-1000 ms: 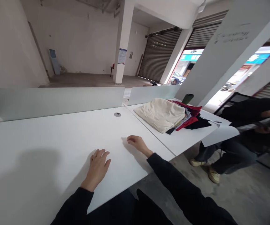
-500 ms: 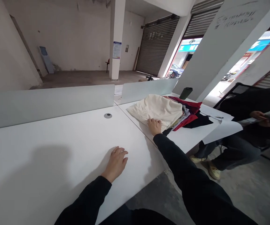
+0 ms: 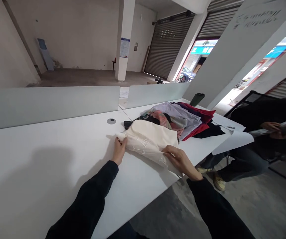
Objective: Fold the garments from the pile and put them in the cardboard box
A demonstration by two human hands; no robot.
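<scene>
A cream garment (image 3: 152,136) with frayed, ripped-looking patches is spread between my hands above the white table; its exact kind is unclear. My left hand (image 3: 119,149) is closed on its left corner, fingers pinched together. Toward the right end, my right hand (image 3: 179,159) grips the near edge, thumb and fingers on the cloth. Behind the garment lies a loose pile of clothes: a pale lilac piece (image 3: 182,114), a floral pink and black piece (image 3: 161,118), and a red piece (image 3: 195,131). Part of the pile is hidden by the cream cloth.
The white table (image 3: 45,166) has a cable hole (image 3: 111,121) and low frosted dividers (image 3: 50,101) along its back. A dark green cylinder (image 3: 197,99) and white paper sheets (image 3: 234,139) are at the right. Beyond them, a person (image 3: 252,146) sits by the table's end.
The cream garment has come off the pile toward me and to the left, uncovering the lilac and floral clothes. My left hand has moved forward and taken hold of its corner.
</scene>
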